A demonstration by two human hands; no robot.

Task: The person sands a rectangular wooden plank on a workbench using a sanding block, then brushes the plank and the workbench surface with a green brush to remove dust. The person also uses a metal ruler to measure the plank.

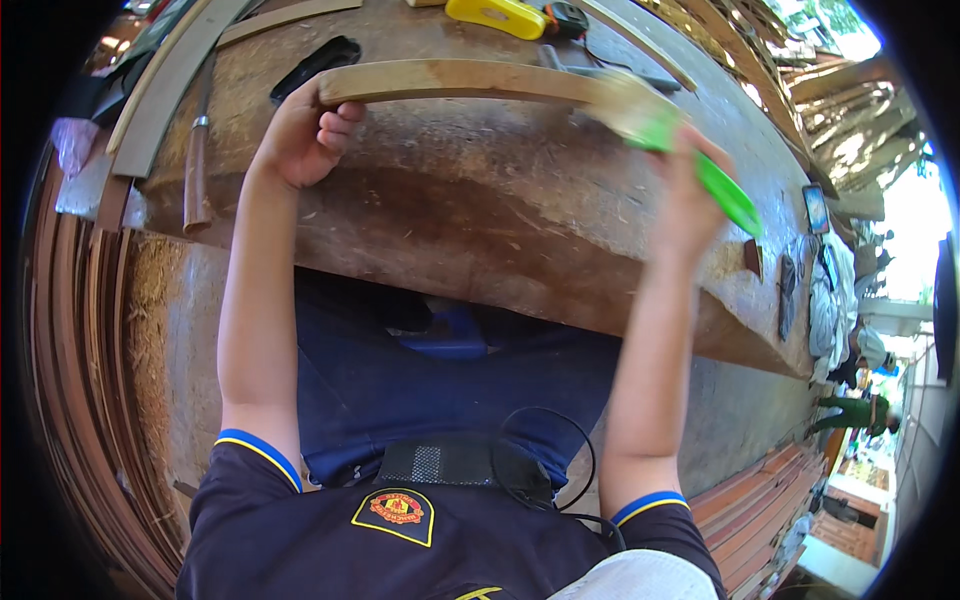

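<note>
My left hand (pixel 296 139) grips the near-left end of a narrow wooden strip (pixel 457 80), which is held up over a thick wooden workbench (pixel 480 202). Around the green handle (pixel 727 195) of a flat brush, my right hand (pixel 686 202) is closed. The pale bristles (pixel 626 101) lie at the strip's right end and overlap it; motion blurs them, so contact is hard to judge. Behind the strip, a black oblong container or case (pixel 315 67) rests on the bench near my left hand. A tool with a dark metal head, perhaps a hammer (pixel 555 58), lies partly hidden behind the strip.
A wooden-handled tool (pixel 196 176) and long flat strips (pixel 169 82) lie at the left. At the back are a yellow tool (pixel 496 16) and a tape measure (pixel 568 21). A phone (pixel 816 208) stands at right. Boards (pixel 757 517) are stacked below; people appear beyond.
</note>
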